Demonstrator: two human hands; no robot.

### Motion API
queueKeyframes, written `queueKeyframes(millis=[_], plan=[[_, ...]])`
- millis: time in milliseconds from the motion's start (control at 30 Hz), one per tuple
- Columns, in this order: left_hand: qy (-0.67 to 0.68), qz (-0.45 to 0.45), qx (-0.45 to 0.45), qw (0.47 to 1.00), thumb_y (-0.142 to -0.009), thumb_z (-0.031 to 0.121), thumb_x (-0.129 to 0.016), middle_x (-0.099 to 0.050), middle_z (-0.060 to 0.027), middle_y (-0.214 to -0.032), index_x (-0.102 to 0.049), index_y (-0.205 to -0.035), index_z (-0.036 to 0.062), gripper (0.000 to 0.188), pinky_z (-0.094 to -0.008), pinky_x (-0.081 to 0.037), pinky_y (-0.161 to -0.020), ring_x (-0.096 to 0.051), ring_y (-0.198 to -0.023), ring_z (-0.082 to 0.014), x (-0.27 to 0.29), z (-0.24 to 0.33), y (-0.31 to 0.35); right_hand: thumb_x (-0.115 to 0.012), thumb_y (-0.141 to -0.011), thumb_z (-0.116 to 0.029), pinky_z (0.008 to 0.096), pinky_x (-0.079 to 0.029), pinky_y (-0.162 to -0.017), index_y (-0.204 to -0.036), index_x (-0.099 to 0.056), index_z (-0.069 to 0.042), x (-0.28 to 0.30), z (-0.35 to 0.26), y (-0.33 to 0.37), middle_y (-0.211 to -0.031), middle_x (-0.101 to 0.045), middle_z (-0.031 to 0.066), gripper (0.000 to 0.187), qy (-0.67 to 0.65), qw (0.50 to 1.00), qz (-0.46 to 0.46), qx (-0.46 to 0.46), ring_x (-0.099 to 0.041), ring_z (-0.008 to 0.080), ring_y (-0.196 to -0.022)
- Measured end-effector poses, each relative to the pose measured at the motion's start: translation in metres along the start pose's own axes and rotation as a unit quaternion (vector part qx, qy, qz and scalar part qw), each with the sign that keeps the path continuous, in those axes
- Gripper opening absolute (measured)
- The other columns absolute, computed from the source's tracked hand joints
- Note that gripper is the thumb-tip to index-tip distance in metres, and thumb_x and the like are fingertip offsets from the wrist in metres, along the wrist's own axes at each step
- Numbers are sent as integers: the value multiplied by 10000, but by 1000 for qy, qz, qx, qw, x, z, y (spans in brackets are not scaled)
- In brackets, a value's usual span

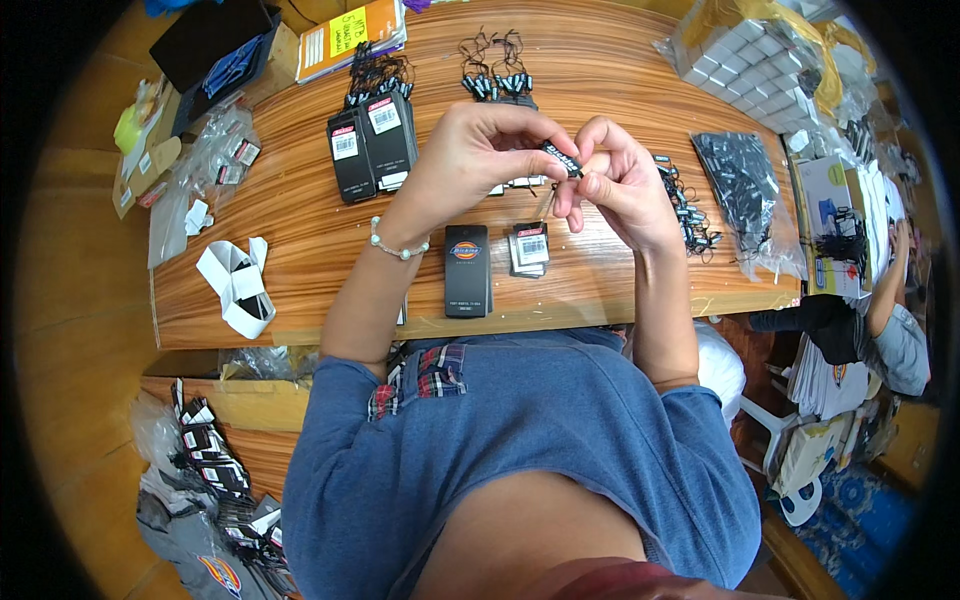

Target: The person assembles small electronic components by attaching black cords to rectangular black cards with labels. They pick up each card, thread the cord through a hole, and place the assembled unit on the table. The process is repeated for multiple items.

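Observation:
Above the table, my left hand (488, 145) pinches a small black tag (561, 159) with white lettering between thumb and fingertips. My right hand (622, 180) meets it from the other side, its fingertips closed at the tag's end; a thin cord seems to hang there. Below my hands lie a black card hang tag (466, 272) with a coloured emblem and a small stack of white-labelled cards (529, 249). Beyond my left wrist stand two stacks of black hang tags (384, 145) with white stickers. Corded small tags (497, 85) lie at the back, partly behind my hands.
Loose corded tags (686, 205) and a clear bag of dark tags (740, 185) lie at right. Small white boxes (740, 50) fill the back right. An opened white wrapper (240, 285) sits at left. Another person's arm (888, 280) shows at far right.

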State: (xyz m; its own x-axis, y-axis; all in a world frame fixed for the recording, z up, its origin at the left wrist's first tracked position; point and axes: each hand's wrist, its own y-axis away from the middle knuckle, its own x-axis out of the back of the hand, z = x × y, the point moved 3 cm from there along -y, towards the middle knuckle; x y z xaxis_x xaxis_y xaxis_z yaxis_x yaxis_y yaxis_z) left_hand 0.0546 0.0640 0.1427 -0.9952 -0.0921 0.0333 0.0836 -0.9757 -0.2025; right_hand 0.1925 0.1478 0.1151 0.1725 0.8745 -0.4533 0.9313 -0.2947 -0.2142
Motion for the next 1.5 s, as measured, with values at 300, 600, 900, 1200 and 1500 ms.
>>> queueKeyframes(millis=[300,600,900,1200,1500], plan=[[8,-24,-4,1000,-757,23,-660,-637,-9,-739,-673,-873,12,117,-163,-397,-554,-540,-640,-28,-5,9,-1,-613,-835,-100,220,-465,-528,-930,-463,-41,-3,4,1,-701,-626,110,187,0,999,34,36,-596,136,-587],[-139,54,-46,988,-762,23,-652,-646,-46,-891,-656,-905,-9,147,-203,-472,-718,-587,-798,-80,14,6,-18,-622,-819,-111,203,-429,-638,-1032,-530,-5,7,-12,-8,-896,-585,43,255,33,989,128,61,-509,72,-722],[-126,45,-94,987,-811,32,-602,-625,-35,-903,-645,-964,3,161,-202,-467,-731,-582,-823,-86,15,2,-31,-623,-831,-160,182,-391,-598,-936,-604,-16,6,-9,-26,-777,-589,-6,179,204,960,190,26,-490,53,-658],[-194,71,-114,972,-809,177,-636,-566,-67,-1051,-496,-1139,31,387,-291,-393,-899,-528,-1010,-161,8,-25,-13,-571,-871,-153,166,-431,-589,-897,-610,-28,21,4,-39,-735,-596,8,133,7,985,171,11,-516,45,-636],[89,46,-34,994,-872,10,-505,-529,-58,-1035,-397,-1185,32,332,-230,-470,-794,-562,-928,-120,-9,-66,-12,-546,-886,-162,183,-433,-603,-932,-607,-27,31,11,-33,-743,-576,-5,155,-4,976,220,8,-511,48,-665]])
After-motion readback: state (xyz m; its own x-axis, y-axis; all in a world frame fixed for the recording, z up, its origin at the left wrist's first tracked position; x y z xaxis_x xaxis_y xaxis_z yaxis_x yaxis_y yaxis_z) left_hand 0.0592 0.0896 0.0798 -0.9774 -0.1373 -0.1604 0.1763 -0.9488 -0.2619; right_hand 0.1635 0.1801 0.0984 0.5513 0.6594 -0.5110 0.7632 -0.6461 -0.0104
